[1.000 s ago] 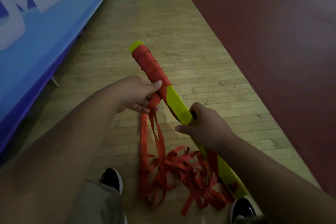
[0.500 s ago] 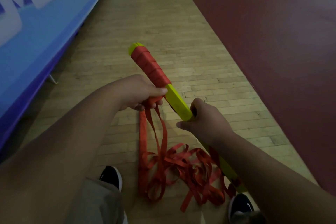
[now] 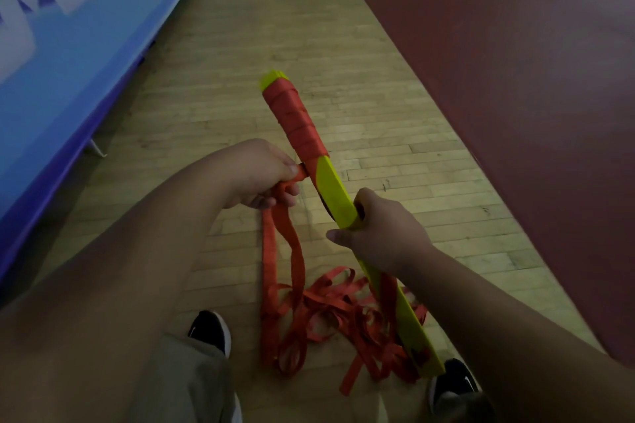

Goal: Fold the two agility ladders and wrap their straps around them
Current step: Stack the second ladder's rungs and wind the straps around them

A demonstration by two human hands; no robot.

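A stack of yellow ladder rungs [image 3: 335,189] slants from the upper middle down to my right shoe. Its far half is bound in turns of red strap [image 3: 295,120]. My right hand [image 3: 381,233] grips the stack at its middle. My left hand [image 3: 261,175] holds the red strap just left of the stack, pulled taut at the last turn. The loose strap [image 3: 330,316] hangs from my left hand and lies in a tangled heap on the floor between my feet. Only one ladder is in view.
I stand on a wooden plank floor [image 3: 240,79]. A blue banner wall [image 3: 68,55] runs along the left with a small metal foot at its base. A dark red floor area [image 3: 515,79] lies to the right. My black shoes [image 3: 209,330] flank the strap heap.
My left hand has pulled the strap out to the left, tight against the stack, and more red wrap covers the rungs. My right hand keeps its grip.
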